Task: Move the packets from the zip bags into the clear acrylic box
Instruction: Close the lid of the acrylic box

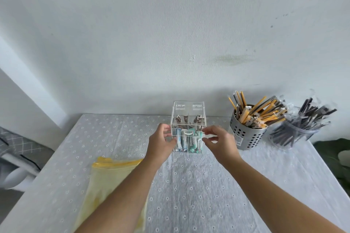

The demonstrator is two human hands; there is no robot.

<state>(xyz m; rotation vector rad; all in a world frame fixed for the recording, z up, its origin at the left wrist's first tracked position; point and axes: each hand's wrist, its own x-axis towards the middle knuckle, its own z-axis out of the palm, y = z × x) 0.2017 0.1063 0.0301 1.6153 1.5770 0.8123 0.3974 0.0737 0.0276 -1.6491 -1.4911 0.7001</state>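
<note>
The clear acrylic box [188,117] stands upright on the counter [189,195], close to the far edge and about in the middle of it. Its lid [189,104] lies flat on top. Inside, the packets [181,142] stand on end: blue-white and teal ones in the front part, brown ones [198,119] in the back part. The left hand [162,143] is at the left wall of the box. Its fingers [165,128] are curled around the front left edge and the thumb is on the front face, so this hand holds the box. The right hand [220,144] is at the right wall. Its fingers [207,129] are bent, and the tips of the index finger and the thumb reach the front right edge. This part is a little blurred, so I cannot tell if they really grip the box or only touch it. A yellowish zip bag [111,174] lies flat on the counter toward the near left corner, partly under the left forearm, with its yellow zip strip turned to the box. Near the far right corner stands a metal holder with holes [248,138], full of yellow and brown sticks. Just beside it, more to the right, is a clear jar [291,138] with dark sticks.
</note>
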